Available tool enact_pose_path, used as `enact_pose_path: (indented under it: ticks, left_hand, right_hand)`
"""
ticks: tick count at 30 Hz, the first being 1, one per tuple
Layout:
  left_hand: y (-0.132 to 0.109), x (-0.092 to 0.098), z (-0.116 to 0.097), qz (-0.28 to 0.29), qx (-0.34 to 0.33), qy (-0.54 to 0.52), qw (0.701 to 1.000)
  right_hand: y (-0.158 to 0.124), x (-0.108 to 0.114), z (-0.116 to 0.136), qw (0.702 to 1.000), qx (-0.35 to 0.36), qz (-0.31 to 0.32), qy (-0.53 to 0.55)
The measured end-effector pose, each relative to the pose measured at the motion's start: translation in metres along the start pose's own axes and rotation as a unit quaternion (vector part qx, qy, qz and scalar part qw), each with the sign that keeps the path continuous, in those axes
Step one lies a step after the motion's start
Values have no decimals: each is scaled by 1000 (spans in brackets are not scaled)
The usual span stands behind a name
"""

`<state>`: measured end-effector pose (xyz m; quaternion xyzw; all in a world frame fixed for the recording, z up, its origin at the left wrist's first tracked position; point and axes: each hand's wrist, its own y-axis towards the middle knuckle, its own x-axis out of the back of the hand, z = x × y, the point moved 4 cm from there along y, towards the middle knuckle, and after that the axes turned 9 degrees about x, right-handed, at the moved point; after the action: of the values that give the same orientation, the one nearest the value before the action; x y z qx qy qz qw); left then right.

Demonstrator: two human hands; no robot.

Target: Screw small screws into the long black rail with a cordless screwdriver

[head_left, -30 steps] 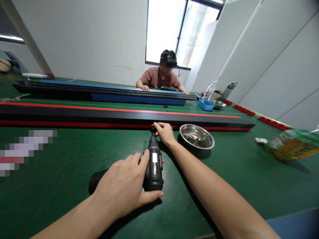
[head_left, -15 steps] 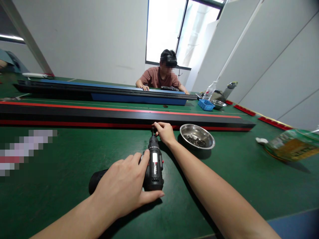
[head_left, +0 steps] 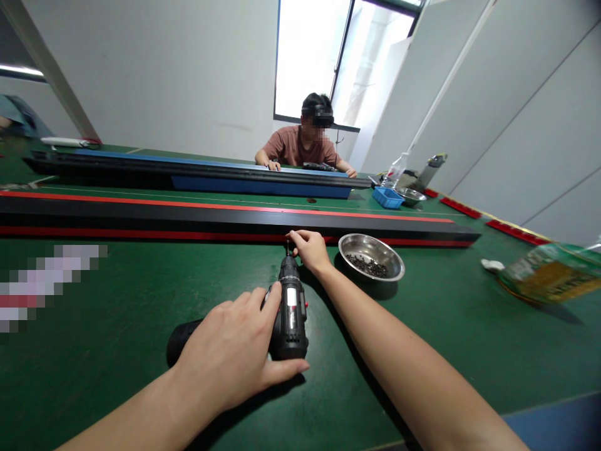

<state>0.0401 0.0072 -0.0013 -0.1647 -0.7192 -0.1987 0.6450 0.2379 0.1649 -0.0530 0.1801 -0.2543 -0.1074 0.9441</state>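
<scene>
My left hand [head_left: 230, 338] is wrapped around a black cordless drill [head_left: 292, 313] lying on its side, its bit pointing away from me at the long black bar [head_left: 225, 220] with red edges. At the bit's tip, the thumb and fingers of my right hand [head_left: 308, 249] are pinched together, close against the bar's near red side. Whatever they hold is too small to make out. Right of that hand stands a round metal bowl [head_left: 397, 270] with many small dark pieces, which look like screws.
Across the green table [head_left: 117, 300] sits a person [head_left: 300, 141] with hands at another long black-and-blue bar [head_left: 211, 174]. Beyond the near bar's right end are a blue basket [head_left: 389, 198], a second metal bowl [head_left: 413, 196] and bottles. A large green-and-yellow plastic container [head_left: 554, 272] lies at right.
</scene>
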Motion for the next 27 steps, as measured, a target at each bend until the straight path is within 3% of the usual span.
enact_pose_path:
  ticks: [27]
  left_hand:
    - [-1, -2, 1, 4, 0, 5, 1000]
  right_hand:
    - [0, 0, 0, 1000, 1, -1, 1]
